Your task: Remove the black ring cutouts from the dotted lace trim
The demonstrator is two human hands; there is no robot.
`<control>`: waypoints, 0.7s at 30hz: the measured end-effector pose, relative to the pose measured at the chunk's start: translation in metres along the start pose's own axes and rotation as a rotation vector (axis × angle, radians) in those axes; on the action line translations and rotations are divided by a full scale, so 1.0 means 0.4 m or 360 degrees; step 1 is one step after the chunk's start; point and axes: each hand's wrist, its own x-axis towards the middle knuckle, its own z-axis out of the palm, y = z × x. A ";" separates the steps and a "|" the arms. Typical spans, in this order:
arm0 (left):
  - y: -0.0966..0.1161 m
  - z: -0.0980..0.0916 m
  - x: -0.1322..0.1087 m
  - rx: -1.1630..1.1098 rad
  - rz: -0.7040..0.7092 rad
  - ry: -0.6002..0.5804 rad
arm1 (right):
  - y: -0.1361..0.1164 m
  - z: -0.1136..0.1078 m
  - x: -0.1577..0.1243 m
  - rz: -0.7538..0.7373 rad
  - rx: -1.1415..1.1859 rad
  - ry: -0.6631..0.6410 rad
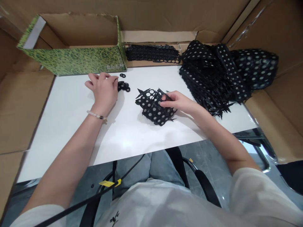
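My right hand (178, 101) pinches a black perforated sheet (155, 110) between thumb and fingers, just above or on the white table. Grey-centred round pieces fill most of the sheet, while open holes show along its upper part. To the left, my left hand (103, 90) is over the table, thumb and forefinger drawn together and the other fingers bent. Whatever may be between those fingertips is hidden. Right beside them lies a small heap of black rings (124, 86) with pale centres, and two more loose rings (122, 75) lie just behind it.
An open-topped green patterned box (80, 61) stands at the back left. Stacked black perforated strips (153, 53) lie behind the table's rear edge. A large pile of dotted black sheets (210, 72) covers the right end. Cardboard walls (151, 15) enclose the white table (132, 138).
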 end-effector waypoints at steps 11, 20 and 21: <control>0.197 -0.023 -0.118 -0.0250 0.0732 -0.0514 | 0.030 0.019 0.025 -0.0112 0.0029 0.0072; 0.201 -0.021 -0.120 -0.0304 0.0882 -0.0667 | 0.038 0.008 0.026 -0.0260 0.0045 -0.0107; 0.200 -0.024 -0.118 -0.0257 0.0889 -0.0646 | 0.035 0.008 0.025 -0.0209 0.0049 -0.0091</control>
